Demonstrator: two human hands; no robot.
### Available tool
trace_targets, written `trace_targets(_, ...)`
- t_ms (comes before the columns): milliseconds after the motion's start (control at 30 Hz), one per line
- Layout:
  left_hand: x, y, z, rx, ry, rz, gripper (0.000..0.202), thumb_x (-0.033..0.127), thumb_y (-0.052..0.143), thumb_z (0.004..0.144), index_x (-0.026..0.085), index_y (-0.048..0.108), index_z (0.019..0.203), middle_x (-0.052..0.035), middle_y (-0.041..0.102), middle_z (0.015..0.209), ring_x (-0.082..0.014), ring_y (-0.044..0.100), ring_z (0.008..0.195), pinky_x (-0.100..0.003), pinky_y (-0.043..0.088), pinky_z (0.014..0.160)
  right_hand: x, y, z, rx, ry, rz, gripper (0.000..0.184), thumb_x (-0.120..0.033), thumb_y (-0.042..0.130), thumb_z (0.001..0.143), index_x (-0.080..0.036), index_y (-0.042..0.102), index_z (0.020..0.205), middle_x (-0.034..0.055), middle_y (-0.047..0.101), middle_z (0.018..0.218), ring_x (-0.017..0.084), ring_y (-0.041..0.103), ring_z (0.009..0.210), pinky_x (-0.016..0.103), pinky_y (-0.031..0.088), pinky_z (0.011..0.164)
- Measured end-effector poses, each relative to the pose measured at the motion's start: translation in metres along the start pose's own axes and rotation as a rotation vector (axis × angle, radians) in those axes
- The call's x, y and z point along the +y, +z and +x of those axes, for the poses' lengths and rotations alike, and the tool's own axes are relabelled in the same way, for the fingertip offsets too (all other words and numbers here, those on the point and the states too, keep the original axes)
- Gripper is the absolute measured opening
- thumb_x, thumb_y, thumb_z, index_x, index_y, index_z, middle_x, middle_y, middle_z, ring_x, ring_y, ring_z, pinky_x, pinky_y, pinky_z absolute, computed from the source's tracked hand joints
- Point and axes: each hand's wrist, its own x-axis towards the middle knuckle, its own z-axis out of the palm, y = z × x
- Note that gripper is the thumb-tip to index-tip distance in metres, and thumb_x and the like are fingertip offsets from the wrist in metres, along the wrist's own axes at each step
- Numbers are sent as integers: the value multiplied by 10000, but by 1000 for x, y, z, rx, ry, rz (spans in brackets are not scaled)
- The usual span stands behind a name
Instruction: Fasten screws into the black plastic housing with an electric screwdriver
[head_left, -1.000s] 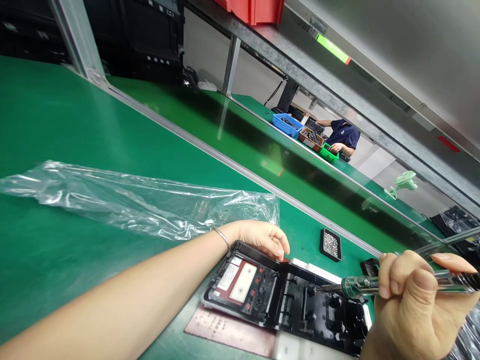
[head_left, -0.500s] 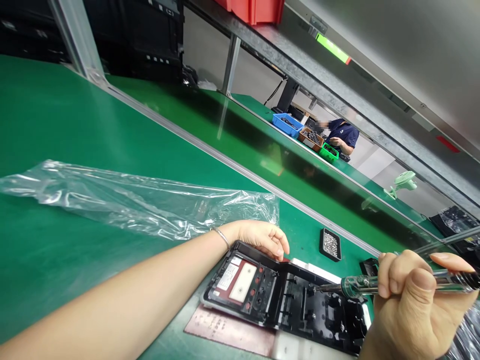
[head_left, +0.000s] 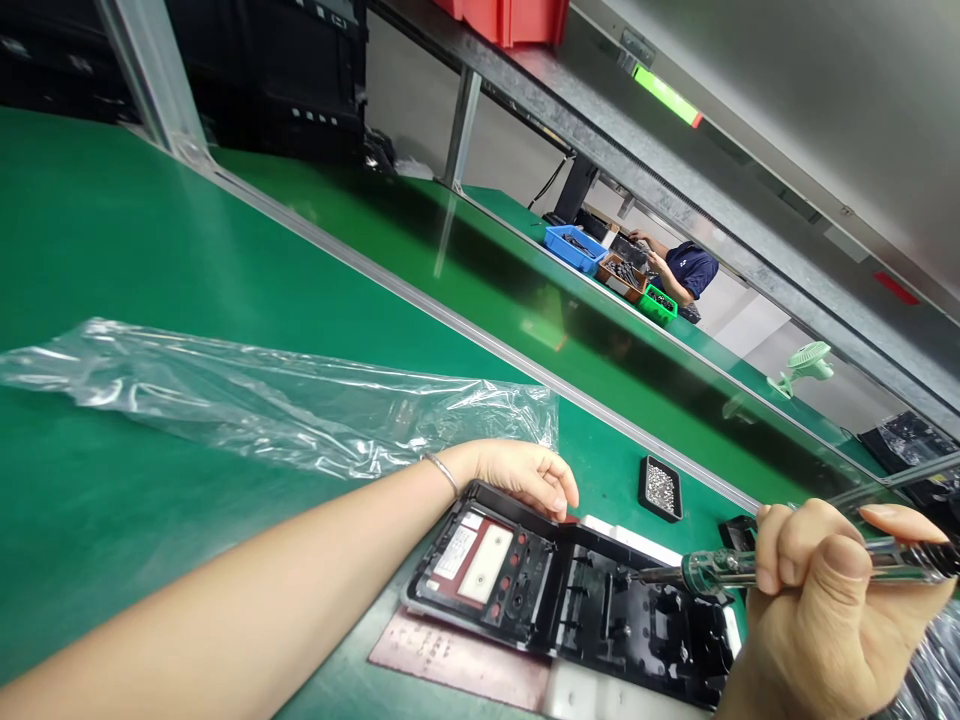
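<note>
A black plastic housing (head_left: 615,610) lies opened out in the lower middle, with a white label and a cream plate with screws in its left half. My left hand (head_left: 525,474) curls its fingers at the far edge of that housing; the fingertips are partly hidden. On the right, my right hand (head_left: 832,620) is wrapped around an electric screwdriver (head_left: 724,570) with a see-through body. The bit points left and meets a spot inside the housing's right half. Under the housing are a white fixture block (head_left: 592,690) and a reddish-brown plate (head_left: 457,660) with handwriting.
A small black tray of screws (head_left: 661,490) stands beyond the housing. Clear plastic film (head_left: 300,410) stretches across the green table at left. A metal rail (head_left: 420,310) crosses behind. Farther back, a person (head_left: 686,270) works near blue, brown and green bins. A small fan (head_left: 806,365) stands at right.
My hands, the screwdriver and the housing look unmoved. In the background, the person has leaned and moved their arms, with both hands now raised near the bins.
</note>
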Motion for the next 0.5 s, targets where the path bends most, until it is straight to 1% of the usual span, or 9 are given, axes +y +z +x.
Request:
trace_targets(333, 2, 0, 0, -5, -1, 3, 369, 372, 839, 611, 189, 693, 897, 4, 728, 807, -80, 656, 722, -141, 508, 659, -2, 1, 1, 0, -14, -6, 179, -104, 467, 956, -152, 360, 1091, -50, 309, 585, 71, 320, 454, 179, 311, 456)
trace_targets(500, 1, 0, 1, -2, -5, 3, 403, 393, 851, 584, 188, 692, 892, 7, 727, 802, -81, 659, 732, -142, 515, 676, -2, 1, 1, -2, -10, -6, 175, -105, 469, 953, -156, 365, 1084, -51, 312, 586, 69, 318, 450, 182, 318, 459)
